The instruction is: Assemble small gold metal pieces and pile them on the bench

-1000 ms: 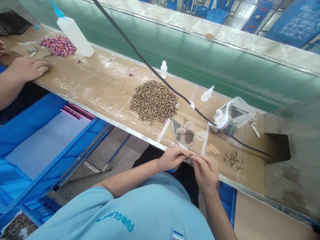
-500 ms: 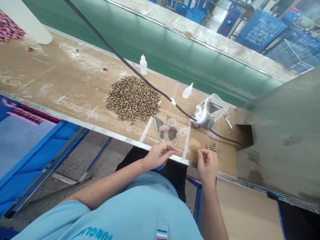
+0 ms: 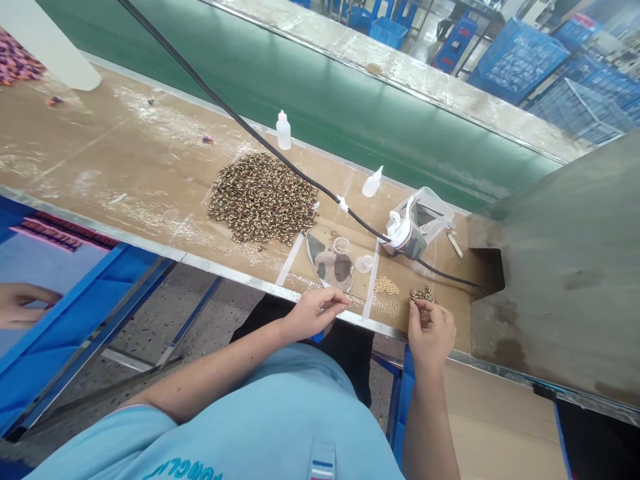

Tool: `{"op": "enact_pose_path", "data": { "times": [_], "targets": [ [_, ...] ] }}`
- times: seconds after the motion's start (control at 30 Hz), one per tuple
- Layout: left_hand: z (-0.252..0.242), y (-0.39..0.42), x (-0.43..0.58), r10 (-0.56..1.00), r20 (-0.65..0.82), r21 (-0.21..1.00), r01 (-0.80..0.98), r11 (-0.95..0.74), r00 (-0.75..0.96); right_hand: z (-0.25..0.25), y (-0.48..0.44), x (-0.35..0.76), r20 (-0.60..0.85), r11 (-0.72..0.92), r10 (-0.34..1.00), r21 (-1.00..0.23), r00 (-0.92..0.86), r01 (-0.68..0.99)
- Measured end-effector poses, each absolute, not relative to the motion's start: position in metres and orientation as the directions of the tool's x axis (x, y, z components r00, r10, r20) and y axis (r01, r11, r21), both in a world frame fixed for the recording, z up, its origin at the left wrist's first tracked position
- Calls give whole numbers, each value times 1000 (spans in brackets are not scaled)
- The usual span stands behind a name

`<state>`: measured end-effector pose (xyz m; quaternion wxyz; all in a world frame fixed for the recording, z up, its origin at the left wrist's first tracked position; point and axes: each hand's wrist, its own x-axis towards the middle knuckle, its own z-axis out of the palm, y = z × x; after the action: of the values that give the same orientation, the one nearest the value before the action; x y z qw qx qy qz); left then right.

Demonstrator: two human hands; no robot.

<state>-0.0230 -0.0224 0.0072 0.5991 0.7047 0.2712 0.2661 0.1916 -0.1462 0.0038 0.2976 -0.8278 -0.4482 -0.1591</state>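
My left hand (image 3: pixel 316 312) hovers over the table's front edge, thumb and fingertips pinched together; whatever is between them is too small to make out. A camouflage cloth piece (image 3: pixel 326 268) lies just beyond it, with a small clear dish (image 3: pixel 341 246) on it and a round clear lid (image 3: pixel 364 264) beside it. My right hand (image 3: pixel 433 333) is at a small pile of dark and gold pieces (image 3: pixel 423 294), fingertips closed at its near edge. What they grip, if anything, is hidden. Left of that pile lies a group of tan beads (image 3: pixel 387 286).
A large heap of brown and gold ring-like pieces (image 3: pixel 265 198) lies mid-table. Two white squeeze bottles (image 3: pixel 283 131) stand behind. A black cable (image 3: pixel 240 120) crosses to a clear plastic box (image 3: pixel 436 208). Another person's hand (image 3: pixel 23 305) shows at the left, above a blue crate.
My right hand has moved right, from beside the tan beads to the small dark pile. The left hand has barely moved. Another person's hand has come into view at the left.
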Motion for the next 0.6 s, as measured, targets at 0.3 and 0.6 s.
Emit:
{"op": "enact_pose_path", "data": {
  "times": [0.3, 0.6],
  "targets": [
    [7, -22, -23, 695, 41, 992, 53, -114, 718, 6, -126, 182, 446, -253, 834, -214, 325, 943],
    [6, -20, -24, 688, 23, 994, 59, -95, 726, 9, -119, 185, 398, -220, 884, -112, 246, 969]
  ]
}}
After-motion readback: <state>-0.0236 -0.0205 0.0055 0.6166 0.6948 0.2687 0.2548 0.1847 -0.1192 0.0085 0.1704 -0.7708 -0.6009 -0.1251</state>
